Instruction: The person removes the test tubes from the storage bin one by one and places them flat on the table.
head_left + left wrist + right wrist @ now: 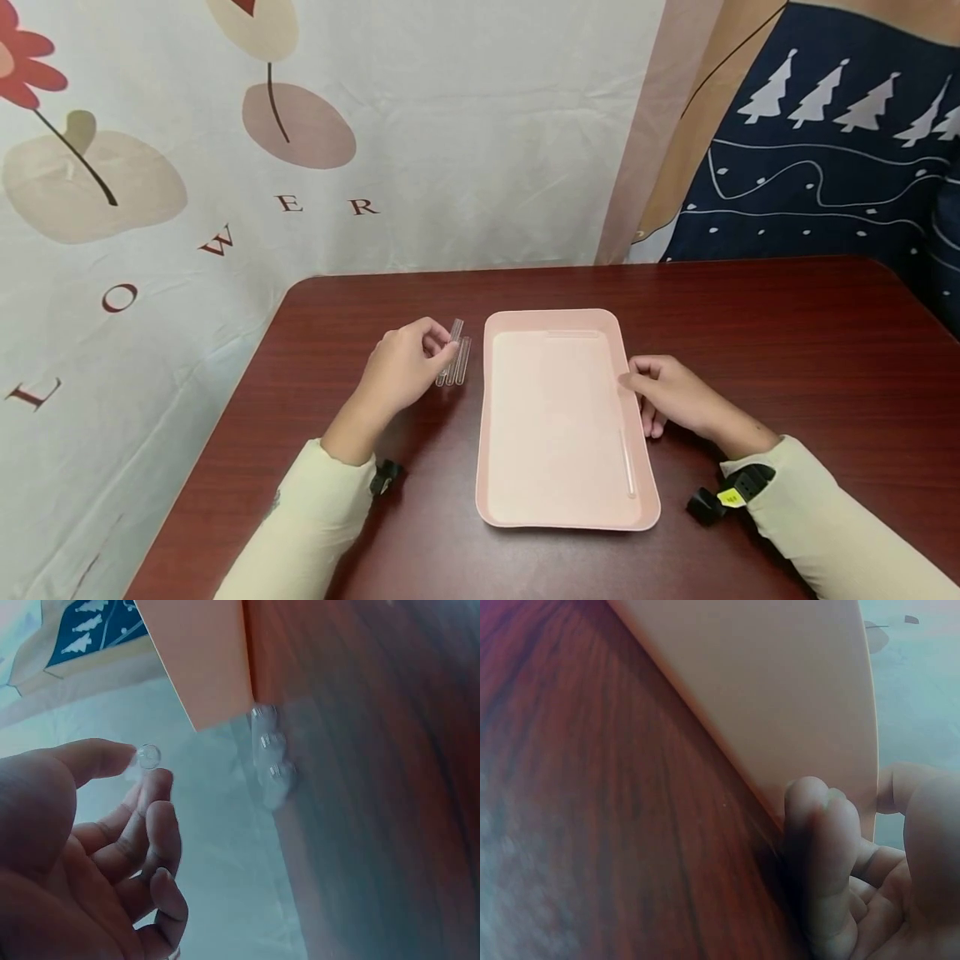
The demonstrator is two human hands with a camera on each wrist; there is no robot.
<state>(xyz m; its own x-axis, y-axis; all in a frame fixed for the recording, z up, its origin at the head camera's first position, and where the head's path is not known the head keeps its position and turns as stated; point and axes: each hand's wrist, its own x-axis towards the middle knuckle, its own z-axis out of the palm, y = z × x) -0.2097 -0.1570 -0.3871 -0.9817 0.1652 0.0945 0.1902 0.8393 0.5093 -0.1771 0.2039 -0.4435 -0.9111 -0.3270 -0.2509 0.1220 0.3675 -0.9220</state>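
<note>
My left hand (408,358) pinches a clear test tube (149,757) between thumb and fingertips, just left of the tray. Beside that hand, three more test tubes (459,362) lie side by side on the table; their rounded ends (272,742) show in the left wrist view. With the thumb over the rim and the fingers outside it, my right hand (675,396) grips the right edge of a pink tray (555,433). Inside the tray, one test tube (628,467) lies along the right side and another (572,333) across the far end.
The tray and tubes are on a dark red wooden table (787,350). A printed pale curtain (465,133) hangs behind it, and a navy cloth with white trees (817,183) is at the back right. Black straps with cameras (742,487) sit at the wrists.
</note>
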